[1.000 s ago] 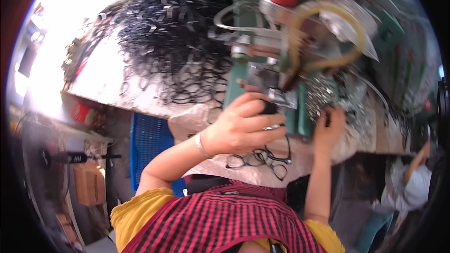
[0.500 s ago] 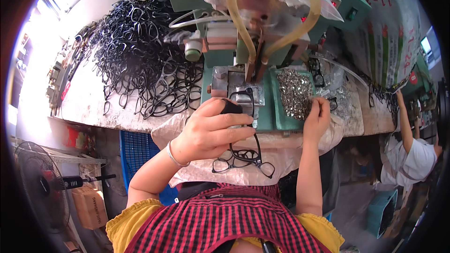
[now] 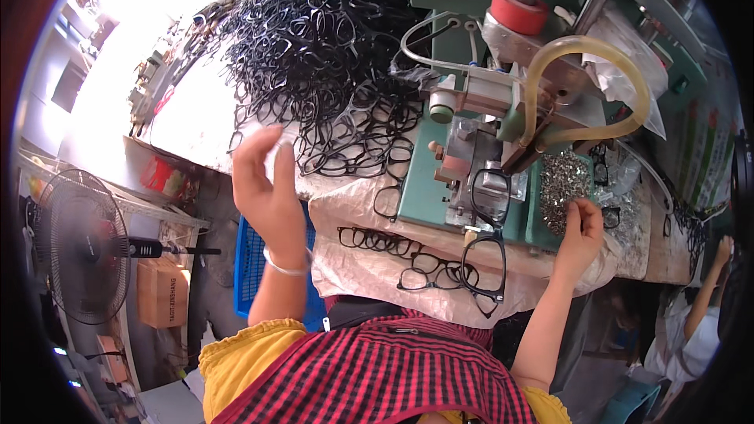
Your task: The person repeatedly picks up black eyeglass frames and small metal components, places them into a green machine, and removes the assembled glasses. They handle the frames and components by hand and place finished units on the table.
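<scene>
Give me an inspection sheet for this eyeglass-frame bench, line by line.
Surface: pale cloth-covered bench, crowded.
Job's things: black plastic eyeglass frame upright in the green press machine; finished frames lie along the front edge.
Clutter: large heap of black frames; tray of small silver metal parts.
Hands: left hand raised, empty, near the heap; right hand at the metal parts.
Cables: yellowish hose looped on the machine.
Surroundings: black floor fan, blue crate, another person at right.

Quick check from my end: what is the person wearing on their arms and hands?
Both hands are bare, no gloves. The left hand has a thin silvery bangle at the wrist; the right hand shows nothing at its wrist. Short yellow sleeves with gathered edges end above the elbows, under a red-and-black checked apron.
</scene>
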Available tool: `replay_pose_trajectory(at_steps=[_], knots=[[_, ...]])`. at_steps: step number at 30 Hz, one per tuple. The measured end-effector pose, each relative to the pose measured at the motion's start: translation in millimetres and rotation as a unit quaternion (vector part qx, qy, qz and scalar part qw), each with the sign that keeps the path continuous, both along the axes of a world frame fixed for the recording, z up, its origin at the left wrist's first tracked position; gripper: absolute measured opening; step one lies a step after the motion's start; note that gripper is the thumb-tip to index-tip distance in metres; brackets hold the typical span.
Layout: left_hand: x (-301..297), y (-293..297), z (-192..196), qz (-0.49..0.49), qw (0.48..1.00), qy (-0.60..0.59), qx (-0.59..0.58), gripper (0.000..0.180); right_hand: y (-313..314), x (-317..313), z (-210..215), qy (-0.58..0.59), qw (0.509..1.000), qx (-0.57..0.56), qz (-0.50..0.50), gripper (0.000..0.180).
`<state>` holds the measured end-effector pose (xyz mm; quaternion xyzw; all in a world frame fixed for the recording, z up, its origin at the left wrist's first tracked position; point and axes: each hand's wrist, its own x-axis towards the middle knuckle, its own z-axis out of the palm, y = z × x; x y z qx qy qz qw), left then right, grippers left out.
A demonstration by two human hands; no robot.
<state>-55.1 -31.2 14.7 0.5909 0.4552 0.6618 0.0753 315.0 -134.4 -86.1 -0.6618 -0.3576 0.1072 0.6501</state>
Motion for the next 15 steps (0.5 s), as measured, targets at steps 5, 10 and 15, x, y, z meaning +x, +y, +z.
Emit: replay_pose_trajectory(at_steps=[5, 10, 15], knots=[[25, 31, -21, -0.096, 0.950, 0.286, -0.087, 0.013, 17, -19, 18, -0.101, 0.993, -0.051, -0.013, 0.011], [60, 45, -92, -0.038, 0.940, 0.333, -0.060, 0.016, 6, -20, 12, -0.166, 0.982, -0.069, -0.055, 0.012], [26, 55, -81, -0.272, 0.831, 0.484, -0.021, 0.018, -45, -5, 7, -0.171, 0.976, -0.088, -0.105, 0.013]])
